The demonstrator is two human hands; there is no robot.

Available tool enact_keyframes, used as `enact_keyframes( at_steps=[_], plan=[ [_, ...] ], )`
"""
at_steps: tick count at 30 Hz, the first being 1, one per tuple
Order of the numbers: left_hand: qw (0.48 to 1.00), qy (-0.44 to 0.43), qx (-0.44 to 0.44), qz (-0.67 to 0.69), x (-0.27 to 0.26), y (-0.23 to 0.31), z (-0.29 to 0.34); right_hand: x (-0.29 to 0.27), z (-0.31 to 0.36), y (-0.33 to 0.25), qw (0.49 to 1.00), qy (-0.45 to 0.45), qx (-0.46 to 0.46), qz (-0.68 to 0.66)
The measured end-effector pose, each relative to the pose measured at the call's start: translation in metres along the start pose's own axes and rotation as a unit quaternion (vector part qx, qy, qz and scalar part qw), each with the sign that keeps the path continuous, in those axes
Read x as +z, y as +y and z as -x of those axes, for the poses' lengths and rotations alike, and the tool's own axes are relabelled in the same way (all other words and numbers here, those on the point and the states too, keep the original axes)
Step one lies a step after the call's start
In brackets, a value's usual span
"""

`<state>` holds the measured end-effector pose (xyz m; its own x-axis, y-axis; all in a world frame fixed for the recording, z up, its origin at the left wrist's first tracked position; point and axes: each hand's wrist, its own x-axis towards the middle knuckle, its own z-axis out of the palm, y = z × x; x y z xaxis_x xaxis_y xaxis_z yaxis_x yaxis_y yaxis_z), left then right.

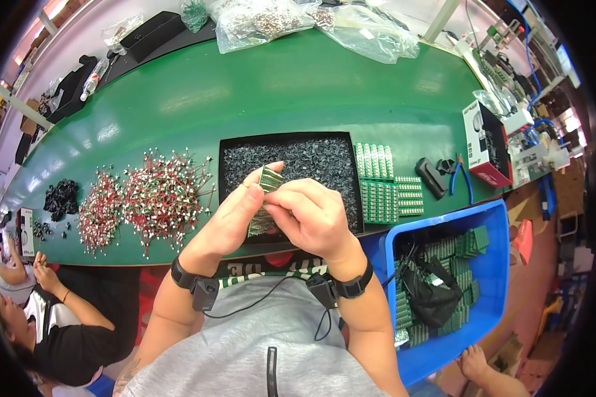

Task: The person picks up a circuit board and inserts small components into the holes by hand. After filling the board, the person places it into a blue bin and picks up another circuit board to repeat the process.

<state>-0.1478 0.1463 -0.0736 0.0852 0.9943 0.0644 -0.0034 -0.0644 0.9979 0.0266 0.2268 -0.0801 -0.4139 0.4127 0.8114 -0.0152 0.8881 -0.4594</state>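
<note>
Over a black tray (355, 192) filled with small black parts (271, 153), both hands meet around a green circuit board panel (271, 178). My left hand (224, 223) grips the panel, tilted up, between thumb and fingers. The thumb and fingers of my right hand (316, 215) are pinched together against the panel's face; anything small between those fingertips is hidden. Part of the panel shows again below the fingers. To the right of the tray lie stacked green circuit board panels (379, 202).
Left of the tray are piles of red-wired parts (165, 198) and black pieces (61, 198). At right are blue pliers (467, 182), a box (487, 145) and a blue bin (500, 264) holding boards. Plastic bags (265, 23) lie at the back. A person (73, 311) sits at left.
</note>
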Motion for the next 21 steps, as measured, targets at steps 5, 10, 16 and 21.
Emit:
enact_keyframes(
  at_steps=[5,10,16,21],
  plan=[
    [1.000,-0.028,-0.001,0.008,-0.0014,0.0008,0.0000,-0.0018,-0.0001,0.0009,0.999,-0.016,0.024,-0.037],
    [0.999,-0.040,0.016,0.019,-0.0029,-0.0031,-0.0021,-0.0011,0.0003,0.0002,0.999,-0.017,0.034,-0.039],
    [0.988,0.013,-0.065,0.140,-0.0017,-0.0034,0.0022,-0.0058,0.0061,-0.0002,0.998,0.027,0.057,-0.029],
    [0.986,0.035,-0.054,0.152,-0.0015,-0.0059,0.0001,-0.0030,0.0005,-0.0018,1.000,-0.007,0.018,-0.009]
  ],
)
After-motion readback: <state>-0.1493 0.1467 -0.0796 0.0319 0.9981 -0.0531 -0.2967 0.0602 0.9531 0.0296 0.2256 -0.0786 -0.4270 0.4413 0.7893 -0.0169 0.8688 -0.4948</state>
